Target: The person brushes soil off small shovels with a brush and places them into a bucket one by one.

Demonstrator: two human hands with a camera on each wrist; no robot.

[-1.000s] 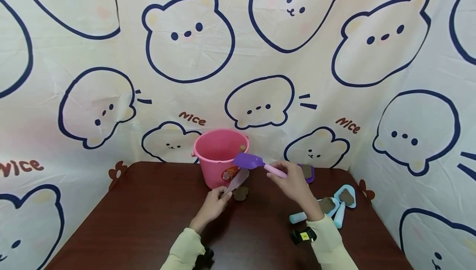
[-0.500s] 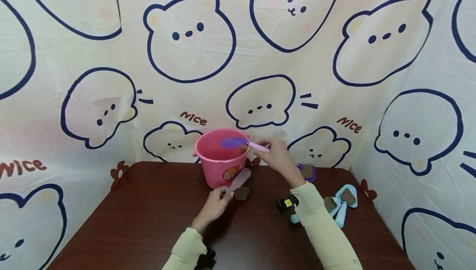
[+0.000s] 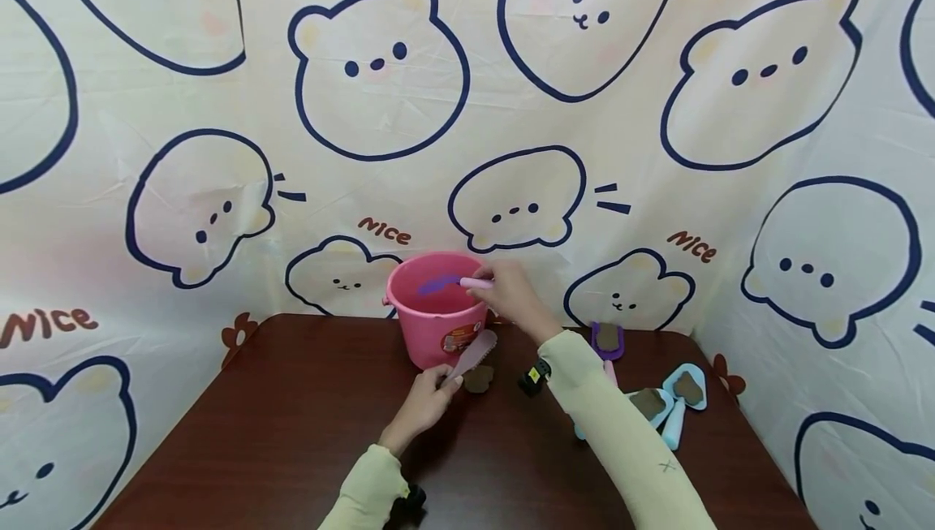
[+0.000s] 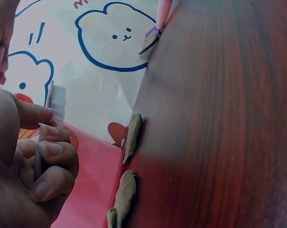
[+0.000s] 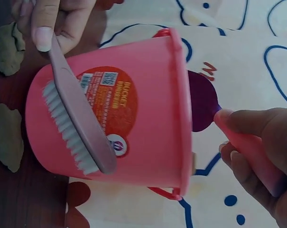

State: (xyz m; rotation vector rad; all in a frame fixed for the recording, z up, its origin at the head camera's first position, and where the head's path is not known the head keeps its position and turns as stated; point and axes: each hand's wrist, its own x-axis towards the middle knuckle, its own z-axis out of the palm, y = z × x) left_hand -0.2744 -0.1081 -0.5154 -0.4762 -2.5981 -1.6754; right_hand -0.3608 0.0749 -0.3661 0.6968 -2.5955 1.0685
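A pink bucket [image 3: 412,331] stands upright at the back of the table. My right hand [image 3: 511,295] grips the pink handle [image 5: 250,152] of a small purple toy shovel [image 3: 438,283], whose blade is at the bucket's opening. The right wrist view shows the blade [image 5: 204,102] partly behind the rim. My left hand [image 3: 424,400] holds a pale pink brush [image 5: 81,114] with white bristles in front of the bucket's printed label. I cannot tell whether the bristles touch it. Brown clay-like lumps [image 4: 125,197] lie on the table beside the bucket's base.
To the right lie light blue toy shovels [image 3: 674,428] with brown lumps [image 3: 688,388] on their blades. Farther back is another purple shovel [image 3: 621,343] bearing a brown piece [image 3: 608,337]. A bear-printed cloth [image 3: 511,124] hangs behind the dark wooden table [image 3: 292,433].
My right hand has moved left and farther back, carrying the shovel from before the bucket's rim to over its opening. The left hand and brush stay almost in place.
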